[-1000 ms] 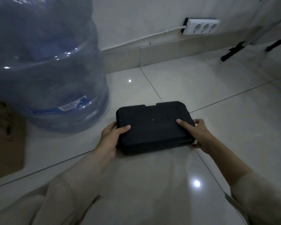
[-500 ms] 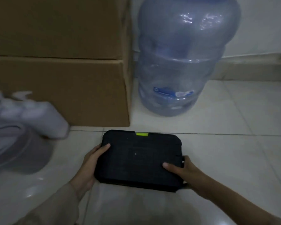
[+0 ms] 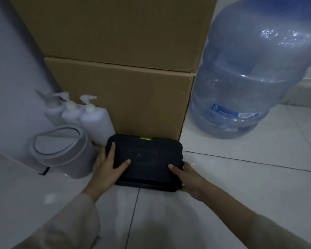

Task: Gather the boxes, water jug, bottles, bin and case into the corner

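A flat black case [image 3: 147, 159] with a small green latch lies on the tiled floor, its far edge against the lower of two stacked cardboard boxes [image 3: 133, 97]. My left hand [image 3: 109, 165] grips its left end, fingers and thumb on top. My right hand [image 3: 188, 175] holds the near right corner, thumb on the lid. Three white pump bottles [image 3: 95, 119] stand left of the case. A grey bin [image 3: 61, 150] with a swing lid stands in front of them. The big clear blue water jug [image 3: 248, 83] stands right of the boxes.
A pale wall or cabinet side [image 3: 11, 69] rises at the left behind the bottles. A white wall with a skirting board [image 3: 305, 94] runs behind the jug. Bare glossy tiles [image 3: 250, 177] spread to the right and toward me.
Both hands have carried the case leftwards from in front of the jug to the foot of the boxes, beside the bottles and bin. The view has swung left with it.
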Motion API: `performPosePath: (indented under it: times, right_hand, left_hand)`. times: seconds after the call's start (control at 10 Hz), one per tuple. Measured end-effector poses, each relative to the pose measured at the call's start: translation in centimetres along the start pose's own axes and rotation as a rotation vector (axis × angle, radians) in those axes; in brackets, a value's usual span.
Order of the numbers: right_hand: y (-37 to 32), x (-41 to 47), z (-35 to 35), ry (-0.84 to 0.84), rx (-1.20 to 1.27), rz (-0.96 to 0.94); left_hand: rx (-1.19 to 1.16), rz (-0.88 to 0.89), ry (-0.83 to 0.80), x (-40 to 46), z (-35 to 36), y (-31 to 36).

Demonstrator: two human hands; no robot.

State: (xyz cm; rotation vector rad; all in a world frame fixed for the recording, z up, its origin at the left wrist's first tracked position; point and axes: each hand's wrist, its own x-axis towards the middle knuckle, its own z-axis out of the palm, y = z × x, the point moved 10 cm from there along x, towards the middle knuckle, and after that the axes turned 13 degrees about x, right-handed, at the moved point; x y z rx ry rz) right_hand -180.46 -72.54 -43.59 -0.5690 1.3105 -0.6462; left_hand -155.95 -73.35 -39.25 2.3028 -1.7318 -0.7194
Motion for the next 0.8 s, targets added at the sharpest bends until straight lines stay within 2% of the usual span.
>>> performPosePath:
  times: [0.1,0.2,0.4,0.5,0.7,0.8]
  right_hand:
    - [-0.2,0.4,0.4,0.053,-0.071,-0.07]
    - [-1.1,-0.4,1.2,0.081,-0.177,-0.216]
    - [-3.1,0.1,1.2,0.032,-0.209,-0.374]
    - [-3.2,0.7,1.1,-0.013,-0.208,-0.36]
    - [-5.1,-0.3,0.2,-0.017,-0.544,-0.258]
    - [-10.6,-3.9,-0.4,0.022,-0.553,-0.254]
  left_hand:
    - [0.313,0.107,0.13,-0.7,0.3,0.9]
    - [0.409,0.223,0.229,-0.5,0.1,1.6]
    - [0.415,0.287,0.25,1.5,-0.5,3.1]
    - [0.445,0.276,0.218,1.8,0.0,3.1]
    - [0.54,0.221,-0.16,2.2,-1.2,4.4]
    - [0.377,0.185,-0.163,0.6,-7.1,8.6]
